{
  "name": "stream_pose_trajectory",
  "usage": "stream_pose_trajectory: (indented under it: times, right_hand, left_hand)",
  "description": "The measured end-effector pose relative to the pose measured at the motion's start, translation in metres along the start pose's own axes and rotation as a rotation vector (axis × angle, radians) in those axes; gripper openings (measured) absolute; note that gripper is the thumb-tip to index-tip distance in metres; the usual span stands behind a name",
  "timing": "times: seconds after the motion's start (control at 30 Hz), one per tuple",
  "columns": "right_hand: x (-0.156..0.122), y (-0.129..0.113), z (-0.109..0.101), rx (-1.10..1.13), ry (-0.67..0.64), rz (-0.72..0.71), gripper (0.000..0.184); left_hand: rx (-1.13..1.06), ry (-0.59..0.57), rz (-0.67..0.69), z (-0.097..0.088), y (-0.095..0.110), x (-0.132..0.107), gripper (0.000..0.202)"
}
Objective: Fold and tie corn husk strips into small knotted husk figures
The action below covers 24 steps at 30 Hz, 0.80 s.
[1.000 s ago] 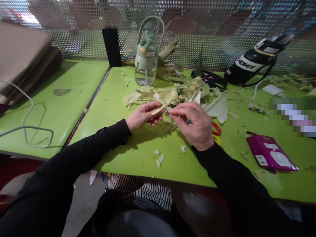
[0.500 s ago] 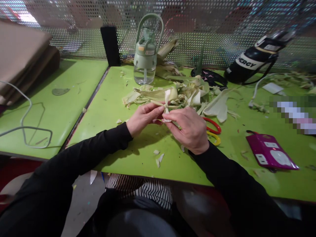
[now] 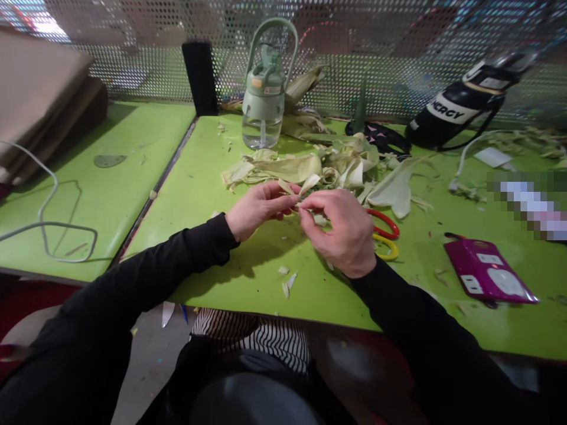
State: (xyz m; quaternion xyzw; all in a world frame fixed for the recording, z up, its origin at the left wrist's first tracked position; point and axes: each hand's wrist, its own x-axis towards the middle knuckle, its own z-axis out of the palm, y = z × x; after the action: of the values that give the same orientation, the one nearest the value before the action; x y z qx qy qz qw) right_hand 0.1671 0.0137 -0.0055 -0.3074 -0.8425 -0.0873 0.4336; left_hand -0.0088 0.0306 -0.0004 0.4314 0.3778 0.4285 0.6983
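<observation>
My left hand and my right hand meet over the green table, both pinched on a small folded strip of pale corn husk whose ends stick up between the fingertips. Behind the hands lies a pile of corn husks. Red and yellow scissor handles lie on the table just right of my right hand, partly hidden by it. A few husk scraps lie near the front edge.
A pale green water bottle stands at the back, next to a black block. A magenta power strip lies at right, a black bag at back right. A grey cable loops on the left table.
Both hands stayed together on the husk strip, working it between the fingertips; the strip's ends now point up and right. My right hand shifted slightly, showing more of the scissor handles.
</observation>
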Motion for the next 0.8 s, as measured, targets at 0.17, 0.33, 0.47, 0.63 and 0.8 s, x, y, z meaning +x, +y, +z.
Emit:
stream_pose_trajectory:
  times: [0.17, 0.33, 0.47, 0.63, 0.8]
  right_hand:
    - [0.004, -0.003, -0.003, 0.411, -0.077, 0.440, 0.010]
    - [0.006, 0.006, -0.005, 0.631, -0.178, 0.608, 0.011]
    - [0.005, 0.009, -0.003, 0.697, -0.148, 0.645, 0.013]
    - [0.004, 0.007, 0.000, 0.837, -0.162, 0.688, 0.017]
    - [0.005, 0.007, 0.002, 0.887, -0.121, 0.778, 0.024]
  left_hand:
    - [0.023, -0.023, -0.041, -0.002, 0.003, 0.001, 0.006]
    - [-0.010, -0.097, -0.169, -0.009, 0.007, 0.001, 0.010]
    - [-0.069, -0.101, -0.218, -0.014, 0.011, 0.002, 0.014]
    - [-0.047, -0.139, -0.220, -0.014, 0.013, 0.002, 0.012]
    - [-0.048, -0.103, -0.135, -0.013, 0.010, 0.002, 0.006]
